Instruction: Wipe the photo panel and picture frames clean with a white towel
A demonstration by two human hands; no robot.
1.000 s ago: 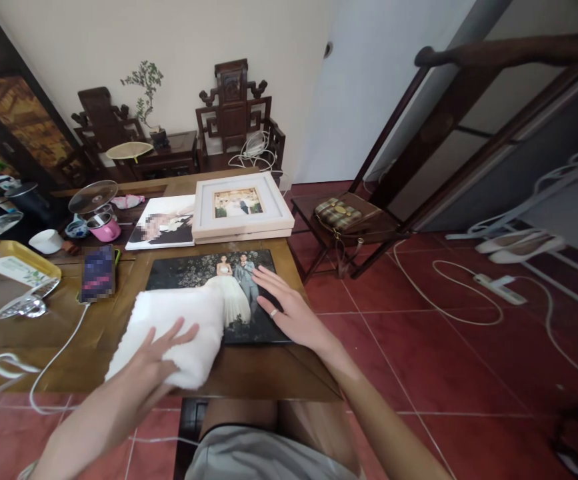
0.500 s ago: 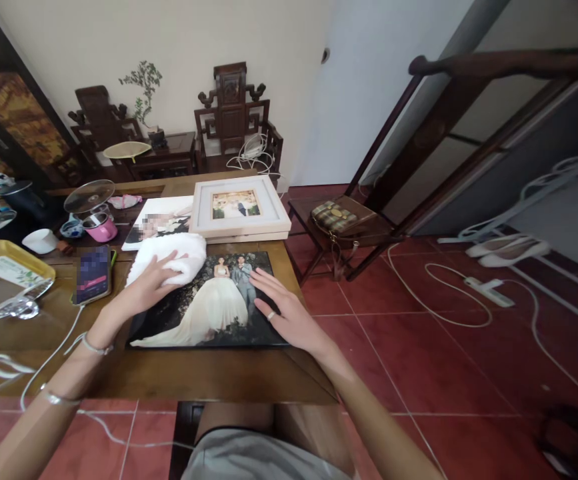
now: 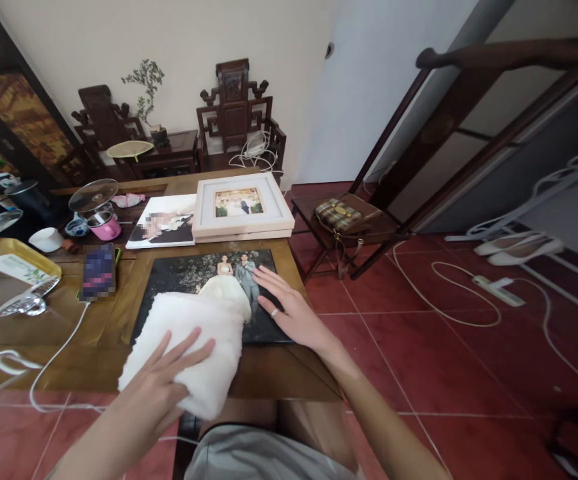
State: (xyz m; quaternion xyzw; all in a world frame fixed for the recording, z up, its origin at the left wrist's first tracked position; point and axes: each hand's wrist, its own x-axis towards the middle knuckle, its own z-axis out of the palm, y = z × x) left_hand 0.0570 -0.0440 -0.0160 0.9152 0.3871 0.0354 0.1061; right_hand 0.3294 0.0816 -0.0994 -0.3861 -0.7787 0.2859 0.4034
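A dark photo panel [image 3: 179, 273] with a couple in wedding clothes lies flat on the wooden table before me. My left hand [image 3: 169, 370] has a folded white towel [image 3: 189, 313], its fingers spread over the top and the thumb at the near side. The towel covers the panel's lower left part and reaches past the table's front edge. On the panel's right side rests my right hand [image 3: 291, 310], fingers stretched out and holding nothing; a ring is on one finger.
Behind the panel are a light framed picture [image 3: 206, 207] and a white-edged photo panel [image 3: 163, 223]. Leftward stand a charging phone [image 3: 97, 273], a bottle of yellow liquid [image 3: 19, 263] and a pink cup [image 3: 105, 228]. A wooden chair [image 3: 373, 233] holds a plaid bag [image 3: 337, 215].
My left hand has drawn the towel from the panel's upper left corner toward me, over its lower left edge. The right hand stays on the panel's right side.
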